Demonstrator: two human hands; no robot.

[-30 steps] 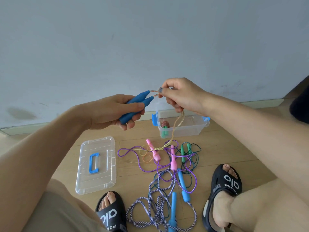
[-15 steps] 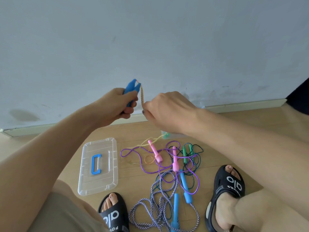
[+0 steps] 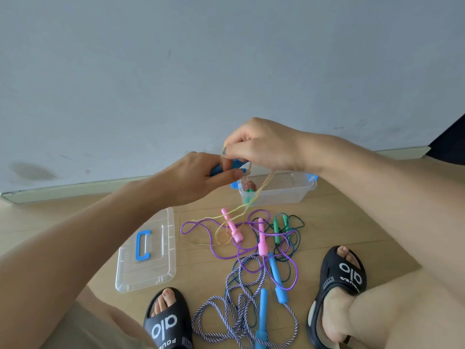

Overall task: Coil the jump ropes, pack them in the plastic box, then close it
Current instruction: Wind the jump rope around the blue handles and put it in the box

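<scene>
My left hand (image 3: 201,177) grips two blue handles (image 3: 234,167) of a jump rope held side by side in the air. My right hand (image 3: 261,144) pinches that rope's thin yellow cord (image 3: 261,190) just above the handles; the cord trails down to the floor. Behind the hands stands the clear plastic box (image 3: 279,190) with blue latches, holding one coiled rope (image 3: 247,186). Its clear lid (image 3: 147,255) with a blue handle lies flat on the floor at the left. Loose ropes lie tangled between my feet: a purple one with pink handles (image 3: 235,230), a dark one with green handles (image 3: 276,227), a striped one with blue handles (image 3: 263,308).
A grey wall and pale baseboard (image 3: 75,187) run close behind the box. My feet in black slides (image 3: 339,278) sit on the wooden floor on either side of the rope pile. Something dark (image 3: 450,137) shows at the right edge.
My left hand turned the blue handles from pointing up back to level and lower. My right hand rose from below the handles to above them, carrying the yellow cord around. The box is visible again.
</scene>
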